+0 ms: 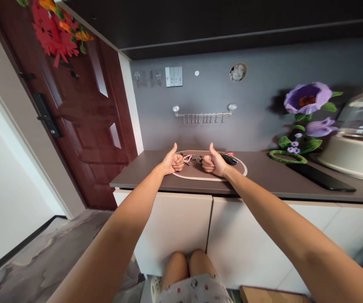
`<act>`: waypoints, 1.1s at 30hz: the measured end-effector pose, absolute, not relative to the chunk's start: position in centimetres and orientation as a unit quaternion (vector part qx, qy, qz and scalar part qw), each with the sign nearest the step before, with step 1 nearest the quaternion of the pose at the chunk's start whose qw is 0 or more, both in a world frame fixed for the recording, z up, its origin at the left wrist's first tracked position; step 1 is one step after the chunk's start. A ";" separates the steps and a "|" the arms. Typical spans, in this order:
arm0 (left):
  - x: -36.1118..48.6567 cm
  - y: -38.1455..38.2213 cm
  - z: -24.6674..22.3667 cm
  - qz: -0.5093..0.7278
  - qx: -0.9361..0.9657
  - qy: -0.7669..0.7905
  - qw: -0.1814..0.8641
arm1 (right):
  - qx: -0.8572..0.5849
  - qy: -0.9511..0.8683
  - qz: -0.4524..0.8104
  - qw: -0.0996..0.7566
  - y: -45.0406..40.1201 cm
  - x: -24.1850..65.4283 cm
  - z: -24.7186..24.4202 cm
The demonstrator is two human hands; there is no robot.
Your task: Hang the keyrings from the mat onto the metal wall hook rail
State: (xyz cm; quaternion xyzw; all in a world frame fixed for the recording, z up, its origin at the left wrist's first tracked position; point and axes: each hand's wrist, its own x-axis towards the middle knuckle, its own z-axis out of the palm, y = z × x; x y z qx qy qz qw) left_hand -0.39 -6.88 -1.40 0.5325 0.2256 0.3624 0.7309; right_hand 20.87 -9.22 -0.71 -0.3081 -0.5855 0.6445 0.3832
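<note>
Both arms reach forward over the brown counter. My left hand [172, 161] is a fist with its thumb pointing up, at the left end of an oval mat [197, 174] with a pale rim. My right hand [213, 161] makes the same thumb-up fist over the mat's right part. Nothing shows in either fist. Between the hands lie small items, among them a pink one [187, 158] and some dark ones. A dark bundle [229, 158] with a bit of red sits just behind my right wrist, partly hidden.
A hook rail [204, 114] is on the grey wall. Purple knitted flowers [308, 99], a black phone [321, 176] and a cream domed appliance [351, 155] stand or lie on the right. A dark cabinet [215, 25] overhangs; a red-brown door [86, 130] is left.
</note>
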 end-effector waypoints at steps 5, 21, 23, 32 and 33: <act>-0.9 -5.3 0.2 0.432 0.600 0.237 0.630 | -0.316 -0.617 0.552 0.463 -7.6 18.7 0.4; -2.7 -0.7 -1.9 0.312 0.864 0.378 0.119 | -0.464 -0.722 0.060 0.510 -3.5 16.1 -1.8; -3.1 -0.4 -2.1 0.278 0.887 0.363 0.071 | -0.470 -0.727 0.050 0.498 -3.5 16.0 -2.0; -3.6 0.3 -2.9 0.211 0.912 0.352 -0.001 | -0.461 -0.738 0.034 0.493 -2.8 15.7 -2.6; -3.6 0.3 -3.0 0.212 0.911 0.354 -0.003 | -0.461 -0.738 0.034 0.491 -2.8 15.7 -2.6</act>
